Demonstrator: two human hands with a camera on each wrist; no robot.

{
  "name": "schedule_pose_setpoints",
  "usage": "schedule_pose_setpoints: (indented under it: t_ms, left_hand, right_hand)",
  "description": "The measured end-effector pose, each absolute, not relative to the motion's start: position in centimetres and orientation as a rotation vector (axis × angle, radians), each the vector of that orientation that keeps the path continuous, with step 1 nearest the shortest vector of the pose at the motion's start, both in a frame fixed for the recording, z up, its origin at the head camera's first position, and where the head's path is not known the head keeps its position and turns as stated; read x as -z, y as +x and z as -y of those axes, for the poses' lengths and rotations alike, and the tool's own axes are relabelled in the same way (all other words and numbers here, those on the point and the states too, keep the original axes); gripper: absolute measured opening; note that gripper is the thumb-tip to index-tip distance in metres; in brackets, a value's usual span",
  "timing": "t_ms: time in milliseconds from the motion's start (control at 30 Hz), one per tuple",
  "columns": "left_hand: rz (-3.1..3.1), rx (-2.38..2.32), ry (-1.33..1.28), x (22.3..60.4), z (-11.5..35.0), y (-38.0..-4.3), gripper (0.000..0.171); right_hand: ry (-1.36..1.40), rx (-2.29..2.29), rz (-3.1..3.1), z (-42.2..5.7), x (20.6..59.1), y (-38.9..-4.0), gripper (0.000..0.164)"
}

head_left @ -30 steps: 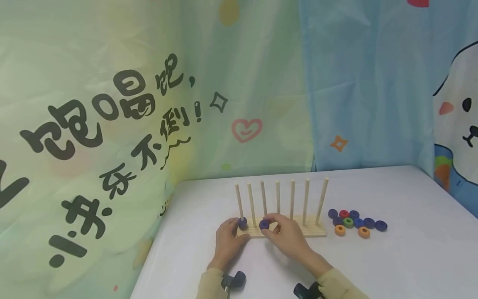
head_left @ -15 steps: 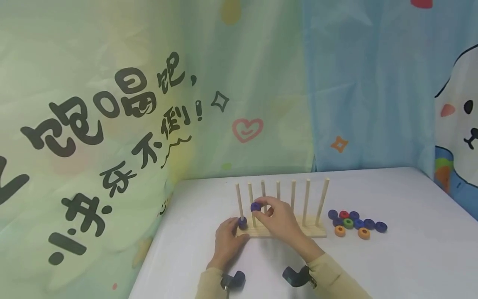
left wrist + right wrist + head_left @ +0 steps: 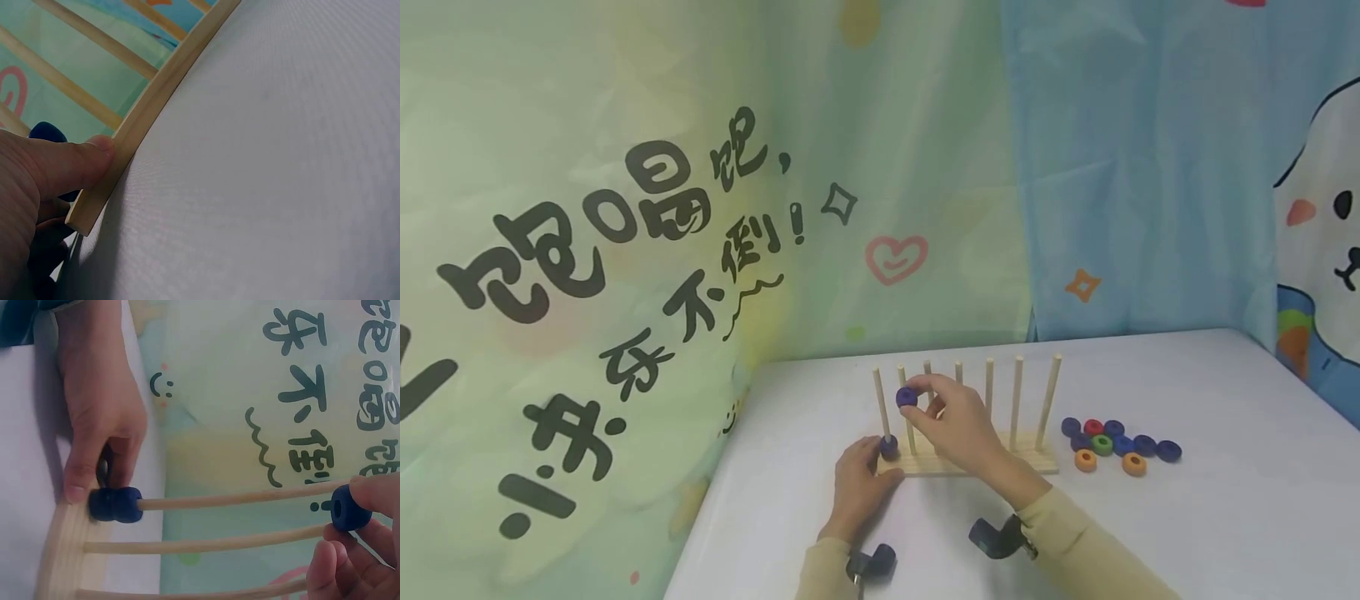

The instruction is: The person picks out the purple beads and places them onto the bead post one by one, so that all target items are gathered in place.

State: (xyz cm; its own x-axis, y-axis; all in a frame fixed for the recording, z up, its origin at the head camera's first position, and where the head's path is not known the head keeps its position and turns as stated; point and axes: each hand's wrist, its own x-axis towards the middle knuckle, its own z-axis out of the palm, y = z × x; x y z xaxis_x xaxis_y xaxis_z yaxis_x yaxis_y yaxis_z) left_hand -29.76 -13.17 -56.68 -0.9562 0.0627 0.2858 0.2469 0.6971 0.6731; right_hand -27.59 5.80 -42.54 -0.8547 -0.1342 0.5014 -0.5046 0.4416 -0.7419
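My right hand (image 3: 961, 423) pinches a dark blue bead (image 3: 907, 397) between thumb and fingers, in front of the upper part of the second peg from the left. In the right wrist view the hole of this blue bead (image 3: 350, 507) shows, with no peg through it. My left hand (image 3: 859, 487) grips the left end of the wooden peg rack (image 3: 970, 465); the left wrist view has its thumb on the front edge of the rack base (image 3: 103, 187). Two dark blue beads (image 3: 116, 504) are stacked at the foot of the leftmost peg.
Right of the rack, several loose beads lie on the white table (image 3: 1210, 517): blue ones (image 3: 1168, 451), a red one (image 3: 1093, 427), a green one (image 3: 1102, 445) and two orange ones (image 3: 1134, 464). A printed curtain (image 3: 925, 167) hangs behind the table.
My right hand has lifted the blue bead up and leftward, from low by the rack base to near the tops of the left pegs. My left hand stays on the rack end.
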Motion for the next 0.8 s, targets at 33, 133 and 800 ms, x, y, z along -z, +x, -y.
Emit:
schedule_pose_setpoints:
  t_ms: [33, 133, 800]
  left_hand:
    - [2.666, 1.110, -0.246, 56.8, 13.2, -29.7, 0.060]
    - [2.670, 1.112, -0.242, 56.9, 13.2, -29.6, 0.060]
    - [2.666, 1.101, -0.262, 56.5, 13.1, -29.6, 0.058]
  right_hand:
    - [0.561, -1.380, 2.316, -5.8, 42.4, -27.6, 0.033]
    - [0.587, -1.368, 2.304, -5.7, 41.8, -27.8, 0.032]
    - [0.550, -1.368, 2.341, -3.8, 38.6, -29.3, 0.032]
